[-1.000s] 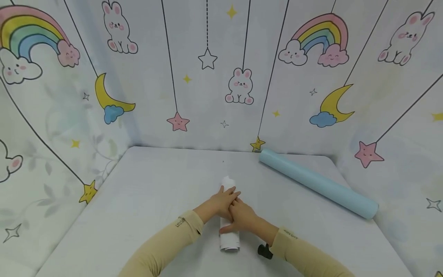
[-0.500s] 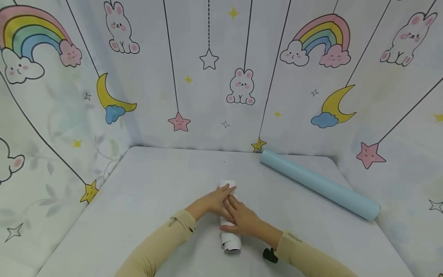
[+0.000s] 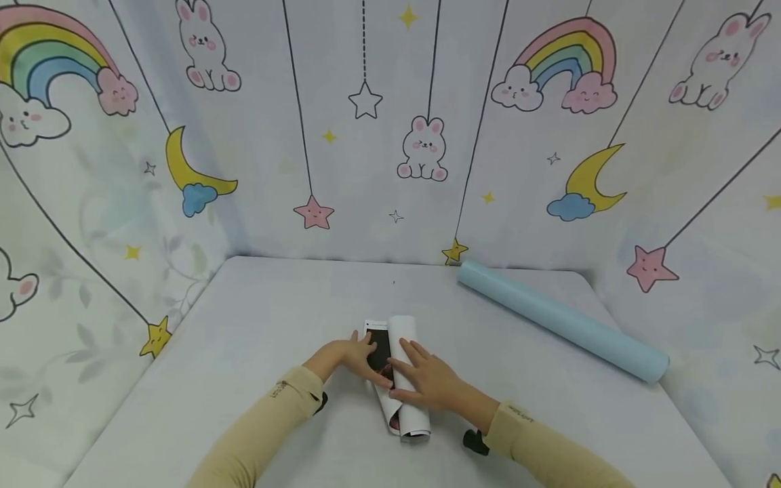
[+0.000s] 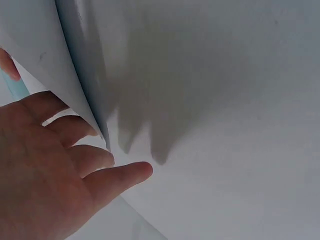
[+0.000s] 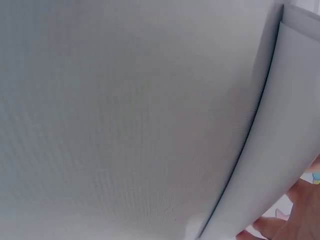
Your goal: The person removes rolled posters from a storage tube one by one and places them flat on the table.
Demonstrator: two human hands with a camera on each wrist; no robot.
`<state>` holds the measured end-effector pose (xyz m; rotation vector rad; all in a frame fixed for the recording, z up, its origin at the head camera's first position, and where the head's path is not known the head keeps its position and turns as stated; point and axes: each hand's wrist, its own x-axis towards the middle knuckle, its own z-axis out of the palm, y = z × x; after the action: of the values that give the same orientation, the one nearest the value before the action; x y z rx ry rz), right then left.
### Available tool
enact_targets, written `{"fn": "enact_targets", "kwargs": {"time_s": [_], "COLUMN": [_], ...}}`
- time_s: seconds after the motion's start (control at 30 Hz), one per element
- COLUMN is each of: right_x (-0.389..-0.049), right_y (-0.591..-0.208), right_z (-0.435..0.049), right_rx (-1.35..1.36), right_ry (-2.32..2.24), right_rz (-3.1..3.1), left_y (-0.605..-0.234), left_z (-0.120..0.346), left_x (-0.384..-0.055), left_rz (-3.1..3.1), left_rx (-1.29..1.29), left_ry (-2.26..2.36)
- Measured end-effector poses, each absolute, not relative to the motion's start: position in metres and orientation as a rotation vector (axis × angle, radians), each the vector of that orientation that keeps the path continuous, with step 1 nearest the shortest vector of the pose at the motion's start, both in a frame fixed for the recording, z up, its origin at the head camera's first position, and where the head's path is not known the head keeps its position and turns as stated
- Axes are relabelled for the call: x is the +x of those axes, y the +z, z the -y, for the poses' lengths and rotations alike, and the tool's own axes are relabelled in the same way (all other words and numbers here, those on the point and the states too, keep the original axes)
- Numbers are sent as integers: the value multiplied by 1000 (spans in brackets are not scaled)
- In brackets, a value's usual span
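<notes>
A white paper roll [image 3: 403, 339] lies lengthwise in the middle of the table in the head view. Its left part is unrolled and shows a dark printed picture [image 3: 379, 346] with a white border. My left hand [image 3: 358, 358] rests on that flap, fingers spread and the thumb reaching toward the roll. On the roll itself my right hand [image 3: 432, 383] presses with extended fingers. In the left wrist view the fingers of my left hand [image 4: 55, 160] touch the paper's curved edge [image 4: 55, 65]. The right wrist view has the roll's side [image 5: 280, 130] along its right.
A long light blue roll [image 3: 561, 322] lies slanted on the white table [image 3: 256, 312] at the back right. Behind and beside the table hangs a white cloth [image 3: 268, 135] printed with rabbits, stars and rainbows. A small black object [image 3: 476, 442] shows under my right wrist.
The roll has been partly opened to the left, uncovering the dark print. My left hand has moved left, away from my right hand; the right stays on the roll.
</notes>
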<state>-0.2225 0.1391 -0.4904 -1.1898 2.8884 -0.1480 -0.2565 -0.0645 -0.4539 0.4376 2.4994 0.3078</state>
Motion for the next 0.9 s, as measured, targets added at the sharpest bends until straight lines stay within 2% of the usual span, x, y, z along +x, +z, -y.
{"fn": "enact_targets", "kwargs": {"time_s": [0.17,0.4,0.67,0.9], "right_x": [-224,-224,-217,-214], "right_y": [-492,-479,-477,-484], "right_z": [-136,-130,-122,-117], "right_rx": [-1202,-1040,-902,-838], "right_ry": [-78,-33,-53,56], "right_rz": [-2893,-2848,-2841,-2903], "left_y": [-453,-454,-458,-463], "left_z": [55,40,40,45], "left_x": [-246,-229,-227,-218], "left_rz": [-2598,-2672,-2640,-2669], "left_rx": [449,500,514,545], "left_ry": [158,-256,-149,-252]}}
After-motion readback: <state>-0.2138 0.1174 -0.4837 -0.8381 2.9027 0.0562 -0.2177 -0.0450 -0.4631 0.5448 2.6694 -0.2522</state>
